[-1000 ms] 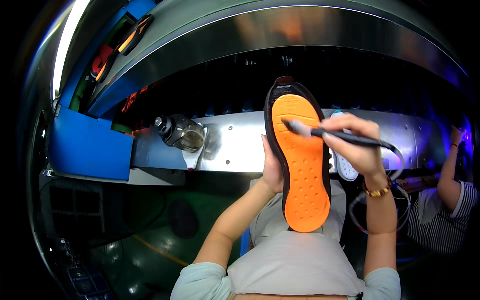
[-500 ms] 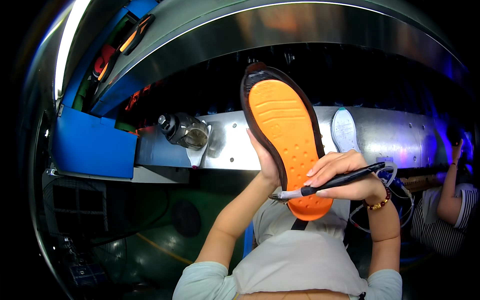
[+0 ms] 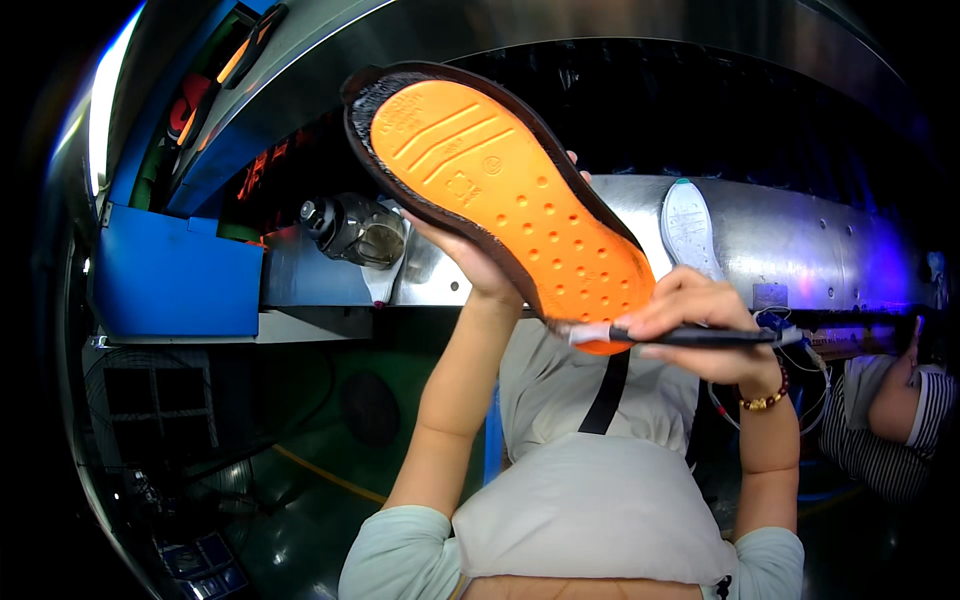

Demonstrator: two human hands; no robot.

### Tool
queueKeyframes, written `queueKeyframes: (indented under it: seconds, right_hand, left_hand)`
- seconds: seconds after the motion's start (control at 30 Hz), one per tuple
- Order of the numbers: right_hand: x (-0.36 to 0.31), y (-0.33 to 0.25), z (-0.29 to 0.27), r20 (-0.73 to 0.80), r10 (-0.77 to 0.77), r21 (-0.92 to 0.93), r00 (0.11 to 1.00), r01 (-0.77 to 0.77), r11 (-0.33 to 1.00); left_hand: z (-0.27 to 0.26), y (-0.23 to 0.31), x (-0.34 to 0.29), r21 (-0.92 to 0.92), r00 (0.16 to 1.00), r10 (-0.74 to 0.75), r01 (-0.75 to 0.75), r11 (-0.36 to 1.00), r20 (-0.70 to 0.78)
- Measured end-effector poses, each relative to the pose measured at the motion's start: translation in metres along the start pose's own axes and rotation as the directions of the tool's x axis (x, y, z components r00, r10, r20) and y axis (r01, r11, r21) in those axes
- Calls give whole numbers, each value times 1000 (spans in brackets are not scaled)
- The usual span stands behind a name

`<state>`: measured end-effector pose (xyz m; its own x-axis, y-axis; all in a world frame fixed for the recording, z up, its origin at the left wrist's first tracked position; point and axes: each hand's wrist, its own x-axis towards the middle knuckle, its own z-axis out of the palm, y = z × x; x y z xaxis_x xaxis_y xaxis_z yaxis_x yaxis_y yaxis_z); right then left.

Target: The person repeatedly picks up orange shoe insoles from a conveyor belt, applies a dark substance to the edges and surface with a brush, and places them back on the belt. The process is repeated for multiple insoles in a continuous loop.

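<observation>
Your left hand (image 3: pixel 475 262) is clamped on the orange sole (image 3: pixel 520 205), held up before the metal bench (image 3: pixel 780 240), wide end leftward. Your right hand (image 3: pixel 700 312) grips the brush (image 3: pixel 700 337), blurred tip at the narrow end.

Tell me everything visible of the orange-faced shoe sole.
The shoe sole has an orange, rubbery-looking face, lined near the broad toe, dimpled toward the heel, inside a dark rim. It is held up diagonally, toe at the picture's upper left. The left hand holds it from behind; a blurred brush in the right hand overlaps the heel; contact is unclear.
</observation>
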<state>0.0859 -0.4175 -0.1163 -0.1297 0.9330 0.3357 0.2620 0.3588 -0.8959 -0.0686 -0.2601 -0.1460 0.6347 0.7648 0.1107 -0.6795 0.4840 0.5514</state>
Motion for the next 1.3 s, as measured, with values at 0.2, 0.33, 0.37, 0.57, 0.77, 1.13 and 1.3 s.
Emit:
queueKeyframes:
  seconds: [0.2,0.33,0.37,0.57,0.77,1.13,1.3]
  right_hand:
    - [-10,10,-7,-172,174,134,970,-152,979]
    - [-11,10,-4,85,10,25,996,-13,1000]
    - [-12,14,-7,53,41,206,998,-51,977]
    - [-9,22,8,-121,208,681,971,-72,729]
    - [-1,-4,21,-60,80,362,995,-53,931]
    - [14,-14,-15,352,-36,150,935,-18,989]
    - [21,-1,-16,405,-110,132,908,60,989]
  left_hand:
    - [3,8,-1,63,1000,18,-17,998,-9]
    - [9,10,-3,96,1000,1,-1,995,5]
    - [11,12,-5,97,1000,-24,22,995,17]
    - [11,7,-20,-470,953,-96,228,853,288]
    - [-14,-1,-40,-235,908,-153,259,937,390]
    - [4,26,-22,129,646,-762,760,637,-41]
    - [15,28,-20,316,506,-833,846,429,-225]
